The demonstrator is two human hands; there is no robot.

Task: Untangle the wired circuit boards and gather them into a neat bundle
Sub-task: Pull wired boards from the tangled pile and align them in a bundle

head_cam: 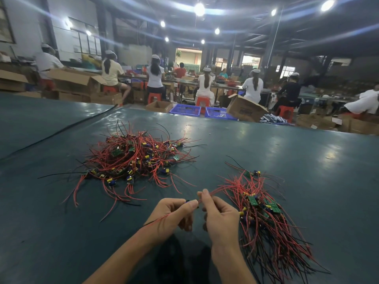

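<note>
A tangled heap of small green circuit boards with red and black wires (135, 160) lies on the dark green table (287, 152), left of centre. A straighter bundle of wired boards (264, 214) lies to the right, its wires running toward me. My left hand (174, 214) pinches a small wired board (187, 201), with red and black wires trailing over my wrist. My right hand (219, 216) pinches that board's red wires (215, 190), which stretch toward the right bundle.
A black cable (61, 132) crosses the table at far left. Beyond the table's far edge stand blue crates (185, 110), cardboard boxes (245, 109) and red stools, with several seated workers at benches.
</note>
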